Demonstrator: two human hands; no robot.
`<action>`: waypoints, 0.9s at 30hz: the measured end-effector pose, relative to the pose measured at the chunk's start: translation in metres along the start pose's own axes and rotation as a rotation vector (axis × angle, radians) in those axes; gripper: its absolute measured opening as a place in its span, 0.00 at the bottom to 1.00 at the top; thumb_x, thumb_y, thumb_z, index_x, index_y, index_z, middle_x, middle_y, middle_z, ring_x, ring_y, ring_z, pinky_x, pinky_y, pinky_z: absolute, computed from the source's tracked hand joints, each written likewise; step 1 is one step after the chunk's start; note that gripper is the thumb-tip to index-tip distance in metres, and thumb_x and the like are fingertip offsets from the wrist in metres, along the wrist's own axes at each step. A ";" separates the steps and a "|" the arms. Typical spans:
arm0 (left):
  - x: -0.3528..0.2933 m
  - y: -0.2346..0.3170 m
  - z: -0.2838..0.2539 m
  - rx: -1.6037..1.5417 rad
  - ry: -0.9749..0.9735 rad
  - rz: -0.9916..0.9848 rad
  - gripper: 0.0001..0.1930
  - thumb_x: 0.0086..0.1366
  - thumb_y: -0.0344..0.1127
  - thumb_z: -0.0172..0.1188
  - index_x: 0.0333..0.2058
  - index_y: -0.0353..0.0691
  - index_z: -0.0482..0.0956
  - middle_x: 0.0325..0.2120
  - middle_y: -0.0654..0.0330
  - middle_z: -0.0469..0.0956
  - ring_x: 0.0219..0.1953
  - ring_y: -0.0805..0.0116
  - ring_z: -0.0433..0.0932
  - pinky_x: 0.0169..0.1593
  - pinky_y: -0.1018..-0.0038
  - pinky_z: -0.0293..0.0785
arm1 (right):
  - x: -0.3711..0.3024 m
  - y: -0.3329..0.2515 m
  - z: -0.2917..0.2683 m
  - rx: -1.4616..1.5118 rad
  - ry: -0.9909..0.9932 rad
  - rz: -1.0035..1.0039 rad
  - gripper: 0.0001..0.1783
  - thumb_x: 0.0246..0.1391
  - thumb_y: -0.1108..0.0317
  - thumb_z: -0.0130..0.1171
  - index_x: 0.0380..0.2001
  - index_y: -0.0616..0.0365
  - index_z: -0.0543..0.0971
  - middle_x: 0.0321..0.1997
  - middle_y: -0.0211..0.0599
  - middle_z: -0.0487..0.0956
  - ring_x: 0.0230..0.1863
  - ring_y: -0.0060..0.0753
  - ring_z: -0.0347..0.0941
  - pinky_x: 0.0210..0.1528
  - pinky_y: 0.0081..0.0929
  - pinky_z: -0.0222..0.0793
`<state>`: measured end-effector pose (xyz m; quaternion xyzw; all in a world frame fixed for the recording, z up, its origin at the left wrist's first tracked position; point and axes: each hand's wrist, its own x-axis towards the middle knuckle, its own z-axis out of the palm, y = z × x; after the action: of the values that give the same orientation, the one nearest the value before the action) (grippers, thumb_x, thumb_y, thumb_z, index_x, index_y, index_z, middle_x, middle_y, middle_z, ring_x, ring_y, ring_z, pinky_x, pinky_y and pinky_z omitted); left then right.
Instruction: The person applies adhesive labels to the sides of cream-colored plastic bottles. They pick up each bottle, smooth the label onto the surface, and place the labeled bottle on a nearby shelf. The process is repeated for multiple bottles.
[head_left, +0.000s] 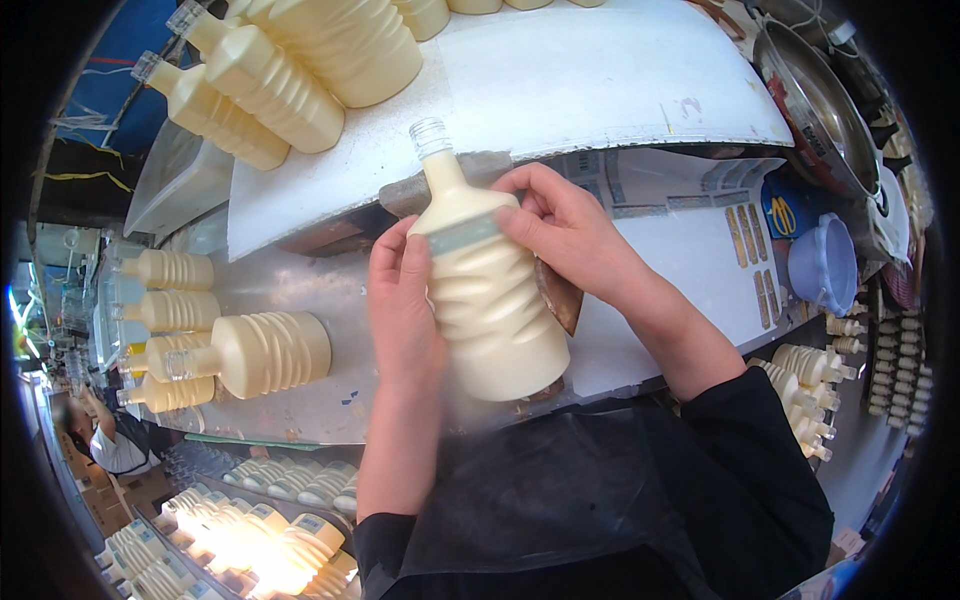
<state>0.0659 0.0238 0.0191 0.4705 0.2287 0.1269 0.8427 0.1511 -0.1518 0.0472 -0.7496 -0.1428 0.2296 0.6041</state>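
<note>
A cream-coloured bottle (490, 325) with a clear threaded neck and wavy ridges stands tilted in front of me, neck pointing away. Across its upper body lies a translucent grey-green strip (465, 235). My left hand (405, 300) is closed against the bottle's left side, its thumb at the strip's left end. On the other side, the thumb of my right hand (560, 225) presses the strip's right end while the fingers curl behind the bottle. A brown, pointed flat piece (560, 295) shows beside the bottle, beneath my right hand.
Several cream bottles stand on the white raised board (590, 75) at the back left. More lie on the metal table (300, 385), including one large bottle (275, 352). A white sheet (640, 320) with strips (748, 240) is at right, near a lilac bucket (822, 265). Another person (115, 440) is at far left.
</note>
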 end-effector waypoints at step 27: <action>-0.005 0.001 0.005 0.089 -0.006 0.029 0.17 0.78 0.36 0.53 0.59 0.34 0.71 0.52 0.57 0.77 0.52 0.71 0.77 0.57 0.71 0.75 | -0.001 0.015 -0.007 0.200 -0.059 -0.096 0.16 0.71 0.68 0.49 0.58 0.62 0.76 0.54 0.31 0.79 0.54 0.21 0.73 0.59 0.24 0.69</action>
<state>0.0641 0.0191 0.0237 0.5112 0.2249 0.1276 0.8197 0.1531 -0.1615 0.0343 -0.6706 -0.1726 0.2357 0.6818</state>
